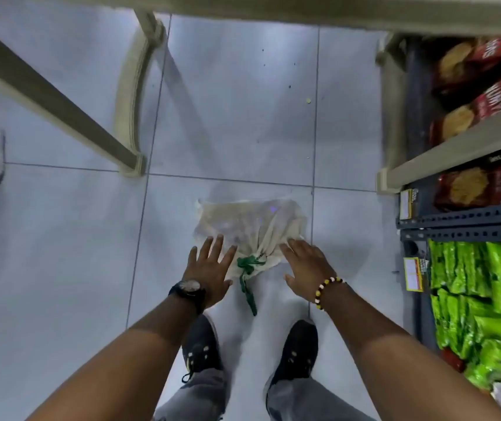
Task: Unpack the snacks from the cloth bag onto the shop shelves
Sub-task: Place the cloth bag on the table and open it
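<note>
Nearest, two black shoes (pixel 296 350); just beyond, one lumpy cream cloth bag (pixel 243 220), green cord (pixel 247 262) knotted, lies on the floor (pixel 60 238). Left hand (pixel 209 271) and right hand (pixel 307 262) flank the knot, fingers spread, gripping nothing. Right of the bag, shelves (pixel 461 220) of green packets (pixel 486 299).

We see a cool, bluish-white light that falls from above and is rather even. On the pale floor (pixel 243 117) beyond the cloth bag (pixel 243 226) lie soft, wide shadows in crossing stripes, and the tiles give a dull shine. A small violet spot of flare sits on the far part of the bag. The whole picture is soft, and the bag looks hazy. To the right of the bag the shelves (pixel 455 147) bend with the wide lens, and the print on the red packets (pixel 486 107) is smeared.
</note>
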Available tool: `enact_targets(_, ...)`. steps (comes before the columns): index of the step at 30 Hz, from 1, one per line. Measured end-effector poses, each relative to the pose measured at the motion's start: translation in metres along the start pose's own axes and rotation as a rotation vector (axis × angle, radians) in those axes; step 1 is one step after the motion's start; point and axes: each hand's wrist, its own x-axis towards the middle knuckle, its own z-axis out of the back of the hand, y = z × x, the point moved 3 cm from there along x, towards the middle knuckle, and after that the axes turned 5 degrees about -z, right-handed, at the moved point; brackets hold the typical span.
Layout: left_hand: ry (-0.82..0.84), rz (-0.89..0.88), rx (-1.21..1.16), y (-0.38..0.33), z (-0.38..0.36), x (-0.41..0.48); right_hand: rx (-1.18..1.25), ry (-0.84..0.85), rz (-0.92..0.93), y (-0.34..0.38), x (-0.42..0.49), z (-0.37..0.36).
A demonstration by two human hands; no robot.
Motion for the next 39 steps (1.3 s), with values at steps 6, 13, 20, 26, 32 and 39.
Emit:
enact_targets(6, -0.108, -0.049, 0.175, 0.006, -0.037, 0.046, -0.119, 0.067, 0.005, -0.008, 0.055, -0.047)
enact_targets(13, -0.094, -0.038, 0.274, 0.018, -0.055, 0.091, -0.218, 0.082, -0.02, -0.007, 0.1, -0.069)
enact_targets(20, -0.077, 0.062, -0.091, 0.017, -0.017, 0.096, 0.004, -0.035, -0.058, -0.008, 0.097, -0.053)
enact_targets(26, -0.289, 0.215, -0.502, 0.01, 0.047, 0.054, 0.281, -0.201, -0.119, -0.002, 0.065, 0.022)
enact_targets(32, -0.414, 0.207, -0.529, 0.01, 0.125, -0.007, 0.325, -0.339, -0.16, 0.013, 0.003, 0.076)
enact_targets(39, -0.548, 0.096, -0.562, -0.028, 0.221, -0.119, 0.413, -0.561, -0.152, 0.052, -0.108, 0.169)
